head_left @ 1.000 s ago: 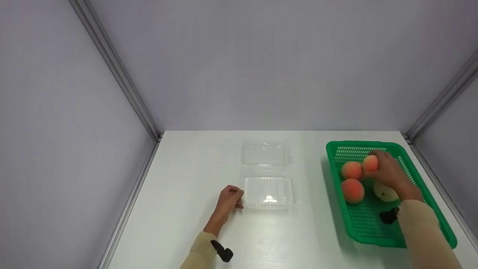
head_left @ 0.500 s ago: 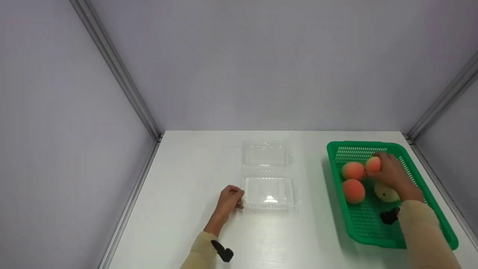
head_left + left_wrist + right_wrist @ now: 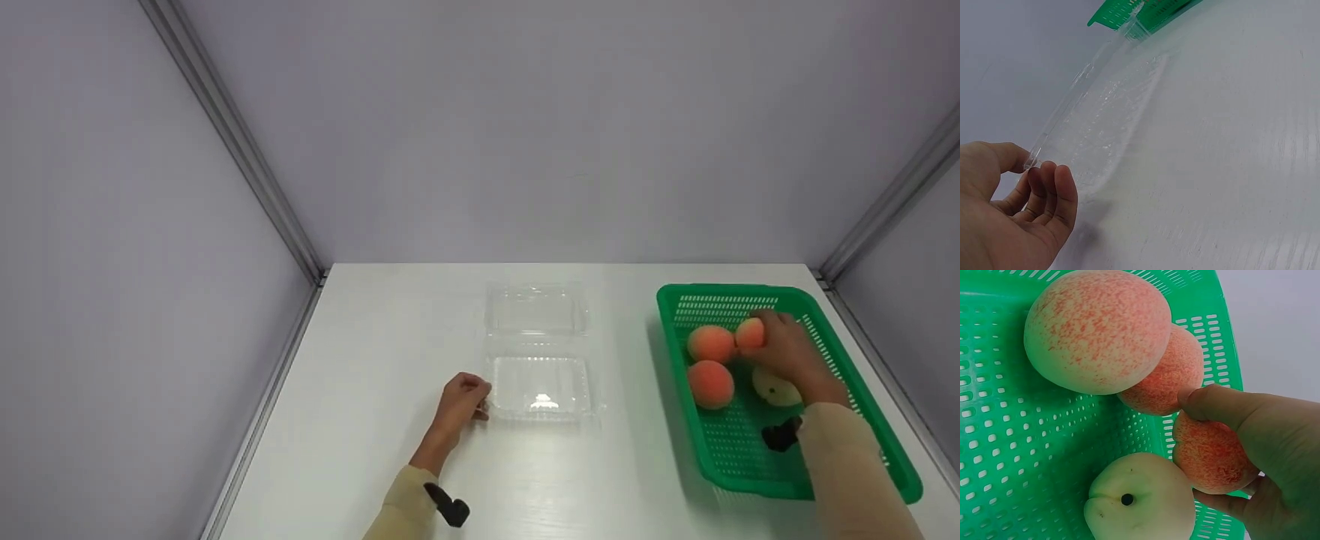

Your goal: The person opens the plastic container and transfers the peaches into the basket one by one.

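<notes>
My left hand (image 3: 460, 403) pinches the left edge of a clear plastic clamshell box (image 3: 538, 384) between thumb and index finger. The box lies unfolded, its other half (image 3: 535, 309) farther back. In the left wrist view the clear rim (image 3: 1036, 153) runs into the pinch. Inside the green basket, my right hand (image 3: 791, 350) grips a small reddish peach (image 3: 1213, 453), with the thumb on one side and fingers partly hidden behind it. Two other reddish peaches (image 3: 711, 344) (image 3: 710, 385) sit to its left. A pale peach (image 3: 1140, 500) with a dark spot lies under the wrist.
The green perforated basket (image 3: 705, 457) stands at the right of the white table (image 3: 375, 330), its raised rim around the right hand. Grey panels (image 3: 570, 150) enclose the table at the back and sides. The clamshell box lies left of the basket.
The right hand and its peach have shifted very slightly within the basket, a little nearer to me. The left hand and the box have kept their places.
</notes>
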### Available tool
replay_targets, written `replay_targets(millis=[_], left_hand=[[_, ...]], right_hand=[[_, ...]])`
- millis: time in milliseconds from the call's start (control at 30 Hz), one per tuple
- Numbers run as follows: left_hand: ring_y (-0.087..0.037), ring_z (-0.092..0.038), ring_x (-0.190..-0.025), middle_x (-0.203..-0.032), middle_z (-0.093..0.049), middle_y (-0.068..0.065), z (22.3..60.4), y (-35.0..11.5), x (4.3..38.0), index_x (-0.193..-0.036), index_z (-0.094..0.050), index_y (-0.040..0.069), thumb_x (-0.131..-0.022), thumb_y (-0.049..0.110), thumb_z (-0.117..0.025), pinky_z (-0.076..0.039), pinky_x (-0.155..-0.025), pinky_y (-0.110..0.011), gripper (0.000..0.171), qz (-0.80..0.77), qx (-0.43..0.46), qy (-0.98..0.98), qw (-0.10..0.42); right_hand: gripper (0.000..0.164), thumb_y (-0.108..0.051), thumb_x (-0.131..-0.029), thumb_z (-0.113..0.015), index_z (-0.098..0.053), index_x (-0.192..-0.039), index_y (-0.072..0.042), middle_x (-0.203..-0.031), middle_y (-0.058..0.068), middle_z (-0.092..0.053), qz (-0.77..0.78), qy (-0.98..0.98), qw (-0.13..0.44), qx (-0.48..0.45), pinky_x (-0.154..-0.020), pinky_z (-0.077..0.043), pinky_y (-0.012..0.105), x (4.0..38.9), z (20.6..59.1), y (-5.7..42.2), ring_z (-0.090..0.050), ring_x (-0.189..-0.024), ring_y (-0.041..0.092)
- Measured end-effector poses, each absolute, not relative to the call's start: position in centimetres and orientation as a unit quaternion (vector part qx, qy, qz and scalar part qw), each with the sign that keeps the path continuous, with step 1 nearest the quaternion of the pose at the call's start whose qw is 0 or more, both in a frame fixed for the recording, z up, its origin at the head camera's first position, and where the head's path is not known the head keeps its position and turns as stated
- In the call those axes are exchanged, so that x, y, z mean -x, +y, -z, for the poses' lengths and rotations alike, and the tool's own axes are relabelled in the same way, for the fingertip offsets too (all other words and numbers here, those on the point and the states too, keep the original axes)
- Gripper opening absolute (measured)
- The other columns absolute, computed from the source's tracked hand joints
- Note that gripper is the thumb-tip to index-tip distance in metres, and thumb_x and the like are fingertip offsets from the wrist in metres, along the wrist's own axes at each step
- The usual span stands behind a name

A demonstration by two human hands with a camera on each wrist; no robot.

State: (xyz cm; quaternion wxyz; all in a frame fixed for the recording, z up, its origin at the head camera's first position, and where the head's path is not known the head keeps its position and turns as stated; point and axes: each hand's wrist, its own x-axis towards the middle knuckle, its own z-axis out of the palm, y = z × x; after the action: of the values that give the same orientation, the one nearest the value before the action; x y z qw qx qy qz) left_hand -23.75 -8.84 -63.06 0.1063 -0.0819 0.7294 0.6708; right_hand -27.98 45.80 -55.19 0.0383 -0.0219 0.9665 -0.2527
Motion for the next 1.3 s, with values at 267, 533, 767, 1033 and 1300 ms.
replay_targets(millis=[267, 533, 767, 1033, 1300], left_hand=[[-0.015, -0.061, -0.074, -0.089, -0.063, -0.008, 63.1, -9.0, 23.8, -0.115, -0.060, 0.001, -0.103, 0.018, -0.065, -0.061, -0.066, -0.027, 0.021, -0.674, 0.076, 0.727, 0.109], [-0.013, -0.060, -0.074, -0.086, -0.062, -0.006, 63.0, -9.0, 23.8, -0.114, -0.060, 0.001, -0.104, 0.017, -0.065, -0.060, -0.064, -0.026, 0.020, -0.678, 0.071, 0.724, 0.108], [-0.014, -0.061, -0.076, -0.087, -0.063, -0.007, 63.0, -9.0, 23.9, -0.114, -0.061, 0.002, -0.104, 0.018, -0.065, -0.060, -0.065, -0.026, 0.020, -0.672, 0.070, 0.730, 0.108], [-0.015, -0.061, -0.076, -0.087, -0.063, -0.006, 63.0, -9.0, 23.8, -0.115, -0.061, 0.002, -0.103, 0.021, -0.067, -0.060, -0.065, -0.027, 0.023, -0.670, 0.071, 0.732, 0.106], [-0.015, -0.062, -0.074, -0.088, -0.063, -0.008, 63.0, -9.0, 23.9, -0.114, -0.060, 0.002, -0.105, 0.017, -0.064, -0.060, -0.065, -0.027, 0.018, -0.671, 0.071, 0.730, 0.109]], right_hand=[[0.081, -0.029, -0.099, -0.073, -0.034, -0.155, 0.014, -0.147, 0.045, -0.039, 0.249, 0.968, 0.024, 0.026, -0.105, -0.040, 0.081, 28.2, 55.4, 45.7, -0.044, -0.129, 0.061], [0.079, -0.027, -0.099, -0.072, -0.034, -0.154, 0.015, -0.148, 0.047, -0.036, 0.241, 0.970, 0.025, 0.022, -0.107, -0.035, 0.083, 28.5, 55.2, 45.7, -0.037, -0.132, 0.065], [0.078, -0.027, -0.100, -0.070, -0.032, -0.154, 0.014, -0.151, 0.047, -0.031, 0.245, 0.969, 0.027, 0.009, -0.109, -0.031, 0.085, 28.6, 55.5, 45.8, -0.032, -0.134, 0.066], [0.077, -0.024, -0.100, -0.068, -0.030, -0.154, 0.014, -0.151, 0.050, -0.027, 0.244, 0.969, 0.031, 0.005, -0.106, -0.031, 0.087, 28.5, 55.8, 46.0, -0.025, -0.135, 0.072], [0.075, -0.021, -0.099, -0.067, -0.032, -0.151, 0.019, -0.148, 0.051, -0.029, 0.245, 0.969, 0.030, 0.014, -0.106, -0.032, 0.085, 28.4, 56.6, 46.2, -0.030, -0.133, 0.071]])
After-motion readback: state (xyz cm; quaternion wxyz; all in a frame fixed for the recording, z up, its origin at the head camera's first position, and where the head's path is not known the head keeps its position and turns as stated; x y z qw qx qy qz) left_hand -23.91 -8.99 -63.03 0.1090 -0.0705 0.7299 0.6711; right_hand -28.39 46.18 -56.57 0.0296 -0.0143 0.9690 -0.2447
